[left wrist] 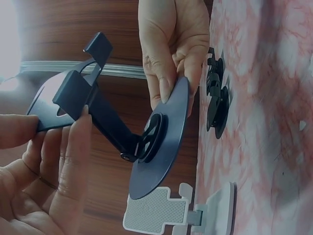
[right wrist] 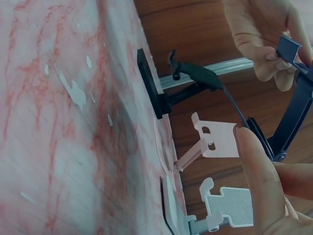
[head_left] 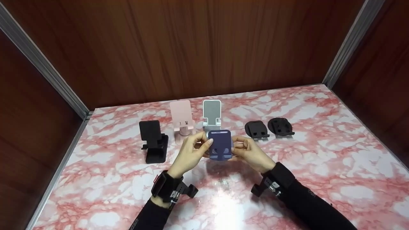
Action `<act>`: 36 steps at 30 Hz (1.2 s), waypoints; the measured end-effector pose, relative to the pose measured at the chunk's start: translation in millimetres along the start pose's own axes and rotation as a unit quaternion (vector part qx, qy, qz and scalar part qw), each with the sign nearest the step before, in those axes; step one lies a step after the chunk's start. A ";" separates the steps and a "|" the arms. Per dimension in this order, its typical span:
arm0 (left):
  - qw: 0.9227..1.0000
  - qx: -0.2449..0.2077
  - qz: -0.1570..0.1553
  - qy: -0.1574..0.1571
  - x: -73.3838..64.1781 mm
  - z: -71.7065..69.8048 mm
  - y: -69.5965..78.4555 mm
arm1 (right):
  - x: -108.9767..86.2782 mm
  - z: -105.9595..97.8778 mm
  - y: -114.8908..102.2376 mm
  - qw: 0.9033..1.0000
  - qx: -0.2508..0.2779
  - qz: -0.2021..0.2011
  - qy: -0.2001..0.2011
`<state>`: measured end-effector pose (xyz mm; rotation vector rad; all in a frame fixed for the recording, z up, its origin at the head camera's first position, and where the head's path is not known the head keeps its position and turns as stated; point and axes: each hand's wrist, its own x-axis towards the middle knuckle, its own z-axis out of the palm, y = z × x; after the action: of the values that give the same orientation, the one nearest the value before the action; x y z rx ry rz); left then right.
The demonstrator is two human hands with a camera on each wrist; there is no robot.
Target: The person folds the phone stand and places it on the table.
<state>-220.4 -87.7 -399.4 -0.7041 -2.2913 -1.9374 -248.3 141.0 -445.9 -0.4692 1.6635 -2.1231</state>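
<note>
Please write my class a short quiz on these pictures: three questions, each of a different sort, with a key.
1. Open: Which part of the blue stand does the right hand hold?
2. True or false: The pink stand lies folded flat on the table.
3. Choose: Farthest left in the head view is the
a) white stand
b) upright black stand
c) pink stand

Key:
1. Its round base.
2. False; it stands upright.
3. b
</note>
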 end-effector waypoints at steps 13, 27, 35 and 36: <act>0.997 -0.053 -0.052 -0.023 0.2 2.1 0.7 | -1.9 0.3 -7.8 0.996 -0.073 -0.035 0.032; 0.991 -0.087 -0.098 -0.027 0.0 2.1 -6.9 | 0.8 -1.8 -6.2 0.992 -0.106 -0.056 0.042; 0.988 -0.103 -0.110 -0.033 0.1 1.7 -7.8 | 1.2 -1.3 -5.2 0.991 -0.104 -0.072 0.041; 0.988 -0.106 -0.111 -0.034 0.0 1.7 -8.1 | 1.2 -1.2 -5.2 0.991 -0.104 -0.076 0.040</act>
<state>-223.0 -86.9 -407.2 -0.5587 -2.3124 -2.3165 -250.4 142.5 -441.1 -0.5974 1.9628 -2.1077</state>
